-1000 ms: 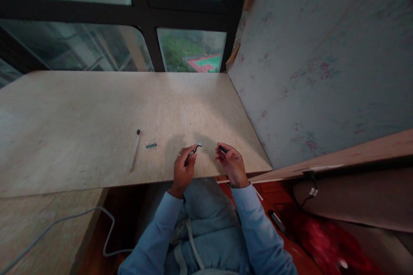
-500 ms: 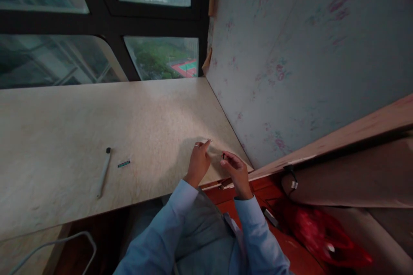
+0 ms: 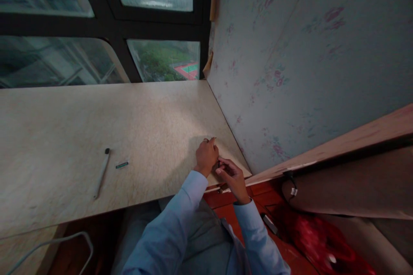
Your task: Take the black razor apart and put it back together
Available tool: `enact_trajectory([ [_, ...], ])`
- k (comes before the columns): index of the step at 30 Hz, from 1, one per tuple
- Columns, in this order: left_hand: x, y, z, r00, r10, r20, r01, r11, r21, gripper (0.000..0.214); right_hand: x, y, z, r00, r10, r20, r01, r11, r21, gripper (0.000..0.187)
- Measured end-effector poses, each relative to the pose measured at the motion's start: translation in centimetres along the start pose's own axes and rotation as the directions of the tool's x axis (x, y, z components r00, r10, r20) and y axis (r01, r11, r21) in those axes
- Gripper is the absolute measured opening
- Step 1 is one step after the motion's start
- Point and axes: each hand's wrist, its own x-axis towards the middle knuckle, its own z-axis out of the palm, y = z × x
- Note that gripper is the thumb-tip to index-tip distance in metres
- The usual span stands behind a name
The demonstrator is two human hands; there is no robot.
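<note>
My left hand [image 3: 206,155] is closed round a thin dark tool whose tip just shows above the fingers, over the right end of the pale desk [image 3: 97,116]. My right hand [image 3: 229,174] touches it from the right, pinching a small dark piece [image 3: 219,164] between thumb and fingers. Both hands meet near the desk's front right corner. Further left on the desk lie a white stylus with a dark tip [image 3: 101,172] and a small dark green piece [image 3: 121,165].
A wall with flowered paper [image 3: 290,60] stands right of the desk. Dark-framed windows [image 3: 161,58] run along the back. A grey cable [image 3: 48,242] hangs at lower left. A wooden board [image 3: 338,146] slants at the right, with a red bag [image 3: 322,240] below.
The view has swung to the right. My left hand has turned so the tool is mostly hidden behind it, and both hands have come together until they touch.
</note>
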Motion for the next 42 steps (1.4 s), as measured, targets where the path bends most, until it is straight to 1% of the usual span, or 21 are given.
enact_trajectory([
  [4,0.1,0.3,0.0,0.999,0.016,0.039,-0.015,1.000,-0.006,0.035,0.0,0.1,-0.1,1.000,0.003,0.008,-0.003,1.000,0.002,0.038],
  [7,0.4,-0.1,-0.1,0.999,0.019,0.048,-0.015,0.997,-0.079,0.035,0.1,0.1,-0.1,1.000,0.008,-0.002,-0.008,1.000,-0.027,0.038],
  [9,0.5,-0.8,-0.2,1.000,-0.002,0.031,0.007,0.985,-0.174,0.035,0.2,0.1,0.0,0.999,0.022,-0.030,-0.023,0.999,-0.035,0.038],
  [12,0.3,-2.3,-0.8,0.998,-0.068,-0.002,0.063,0.940,-0.336,0.035,0.3,0.1,0.5,0.995,0.060,-0.080,-0.063,0.998,-0.031,0.039],
  [16,-1.1,-4.7,-2.3,0.994,-0.108,-0.023,0.087,0.894,-0.439,0.033,0.3,-0.2,1.8,0.994,0.070,-0.082,-0.072,0.997,-0.030,0.042],
  [19,-2.7,-6.6,-3.8,0.991,-0.131,-0.040,0.095,0.867,-0.489,0.033,0.3,-0.7,3.3,0.999,0.050,-0.023,-0.051,0.997,-0.051,0.041],
  [23,-5.0,-9.7,-5.8,0.971,-0.220,-0.099,0.137,0.840,-0.525,0.032,0.8,-0.8,5.7,0.993,0.036,0.112,-0.025,0.995,-0.096,0.038],
  [27,-7.1,-13.0,-7.8,0.925,-0.331,-0.186,0.180,0.814,-0.552,0.031,1.6,-0.2,8.0,0.978,0.013,0.206,0.020,0.987,-0.158,0.036],
  [30,-8.5,-15.2,-9.2,0.879,-0.394,-0.270,0.194,0.811,-0.552,0.029,2.1,0.4,9.0,0.968,-0.045,0.246,0.097,0.974,-0.205,0.034],
  [33,-9.5,-16.9,-10.2,0.844,-0.426,-0.325,0.202,0.816,-0.542,0.027,2.4,0.8,8.9,0.967,-0.110,0.230,0.169,0.952,-0.254,0.033],
  [35,-10.0,-17.7,-10.5,0.838,-0.434,-0.330,0.198,0.806,-0.558,0.027,2.6,0.9,8.2,0.973,-0.132,0.191,0.186,0.937,-0.297,0.034],
  [38,-10.4,-18.2,-10.5,0.853,-0.420,-0.311,0.170,0.786,-0.595,0.028,2.8,1.1,6.9,0.980,-0.145,0.136,0.184,0.919,-0.350,0.036],
  [42,-10.7,-18.3,-10.3,0.870,-0.395,-0.296,0.129,0.760,-0.637,0.028,2.8,1.4,5.9,0.984,-0.144,0.105,0.174,0.904,-0.391,0.040],
])
